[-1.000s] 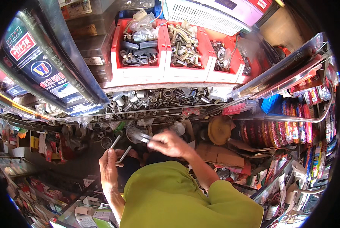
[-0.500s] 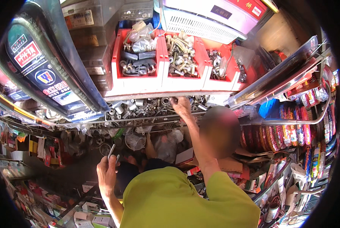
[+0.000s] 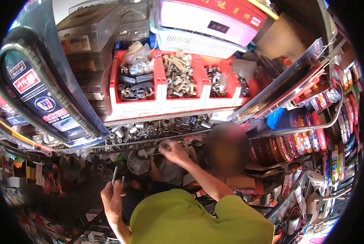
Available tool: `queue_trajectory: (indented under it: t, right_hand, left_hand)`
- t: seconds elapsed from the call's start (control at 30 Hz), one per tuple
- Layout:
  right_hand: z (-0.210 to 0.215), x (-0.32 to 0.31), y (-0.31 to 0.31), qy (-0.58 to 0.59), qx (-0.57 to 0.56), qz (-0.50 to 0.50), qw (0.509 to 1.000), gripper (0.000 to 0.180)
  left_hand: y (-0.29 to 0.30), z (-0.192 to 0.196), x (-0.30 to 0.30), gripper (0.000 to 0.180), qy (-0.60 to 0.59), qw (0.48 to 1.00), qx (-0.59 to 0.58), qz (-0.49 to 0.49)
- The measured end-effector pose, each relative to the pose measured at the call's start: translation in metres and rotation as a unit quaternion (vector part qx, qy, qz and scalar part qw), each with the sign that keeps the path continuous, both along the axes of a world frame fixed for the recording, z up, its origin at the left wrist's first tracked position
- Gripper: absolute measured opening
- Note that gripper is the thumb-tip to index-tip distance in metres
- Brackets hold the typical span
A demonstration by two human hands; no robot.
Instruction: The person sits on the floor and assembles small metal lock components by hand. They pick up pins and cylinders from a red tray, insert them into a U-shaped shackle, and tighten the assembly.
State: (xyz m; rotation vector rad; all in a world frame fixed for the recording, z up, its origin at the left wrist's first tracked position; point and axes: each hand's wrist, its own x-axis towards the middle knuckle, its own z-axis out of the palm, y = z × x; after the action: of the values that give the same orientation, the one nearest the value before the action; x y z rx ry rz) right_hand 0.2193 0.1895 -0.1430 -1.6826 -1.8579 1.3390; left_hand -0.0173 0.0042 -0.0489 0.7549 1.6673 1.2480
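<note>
My left hand (image 3: 113, 199) is closed at the lower left, its thumb on top. Out of it stick two thin grey metal prongs (image 3: 115, 175), one longer than the other; whether they are one bent piece or two cannot be made out. My right hand (image 3: 174, 152) hangs just this side of a shelf heaped with loose metal parts (image 3: 159, 129), fingers curled together and slightly blurred. Its fingertips look dark, and what they hold, if anything, does not show. Bolts, sleeves and ring-shaped pieces make up the heap.
Red bins (image 3: 138, 106) of bolts and fittings stand above the heap, with a white basket (image 3: 198, 44) behind. Plastic cases (image 3: 86, 30) and a black-framed hanging package (image 3: 47, 87) are at left. Coiled, shiny-wrapped goods (image 3: 304, 132) hang right. Below lie a plastic bag (image 3: 138, 164) and cartons (image 3: 241, 183).
My right hand has come away from the loose metal parts, moving toward me and to the left. My left hand keeps its grip on the metal prongs. The view has shifted slightly.
</note>
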Motion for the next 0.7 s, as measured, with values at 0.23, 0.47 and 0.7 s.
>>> queue_trajectory:
  t: [0.23, 0.47, 0.7]
  right_hand:
    - [0.010, 0.003, -0.072, 0.321, -0.387, 0.052, 0.863, 0.020]
    - [0.202, 0.015, 0.005, 0.405, -0.088, 0.063, 0.908, 0.023]
    - [0.265, -0.003, 0.072, -0.068, 0.459, 0.041, 0.885, 0.017]
  left_hand:
    - [0.000, 0.009, -0.002, 0.039, -0.023, 1.000, 0.018, -0.001]
    - [-0.005, 0.013, -0.009, 0.049, -0.057, 0.997, 0.032, 0.038]
    - [-0.009, 0.023, -0.018, 0.040, -0.292, 0.939, 0.140, 0.117]
